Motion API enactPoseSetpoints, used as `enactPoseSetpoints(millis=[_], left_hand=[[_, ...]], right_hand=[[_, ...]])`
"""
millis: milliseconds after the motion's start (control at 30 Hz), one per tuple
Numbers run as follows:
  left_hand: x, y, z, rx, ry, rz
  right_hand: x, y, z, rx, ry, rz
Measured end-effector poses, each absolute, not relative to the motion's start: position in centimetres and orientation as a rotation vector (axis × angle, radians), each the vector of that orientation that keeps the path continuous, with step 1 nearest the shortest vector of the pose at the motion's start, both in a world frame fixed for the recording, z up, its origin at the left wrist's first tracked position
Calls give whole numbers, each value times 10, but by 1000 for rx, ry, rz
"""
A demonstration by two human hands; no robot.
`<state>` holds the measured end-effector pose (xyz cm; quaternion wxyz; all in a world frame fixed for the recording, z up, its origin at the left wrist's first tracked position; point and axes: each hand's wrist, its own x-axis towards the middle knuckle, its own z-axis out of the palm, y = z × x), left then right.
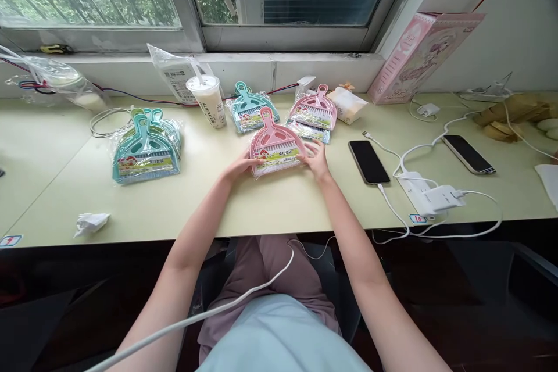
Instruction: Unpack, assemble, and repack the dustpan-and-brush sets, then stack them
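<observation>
A pink mini dustpan-and-brush set in a clear bag (274,142) lies flat on the pale green desk (270,203) in front of me. My left hand (241,165) grips its left front corner, thumb on top. My right hand (316,158) lies against its right side, fingers spread. Behind it lie a second pink bagged set (313,111) and a teal one (250,106). A stack of teal sets (147,148) sits to the left.
A lidded drink cup (208,99) stands behind the sets. Two phones (368,161) (468,154) and a white power strip with chargers (429,197) lie on the right. A crumpled tissue (90,223) is at front left, a pink box (421,55) leans by the window.
</observation>
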<state>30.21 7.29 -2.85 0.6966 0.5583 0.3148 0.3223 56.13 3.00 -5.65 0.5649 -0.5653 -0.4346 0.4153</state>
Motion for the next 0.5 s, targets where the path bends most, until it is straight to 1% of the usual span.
enactPoseSetpoints(millis=[100,167,500], left_hand=[[302,72,-28,1246,736,680],[303,71,-27,1249,743,665],[309,64,-10,1322,738,808]], right_hand=[[566,28,-54,-1203,-1030,1353],[566,27,-52,-1165,-1007,1441],[561,34,-52,-1162,-744,1231]])
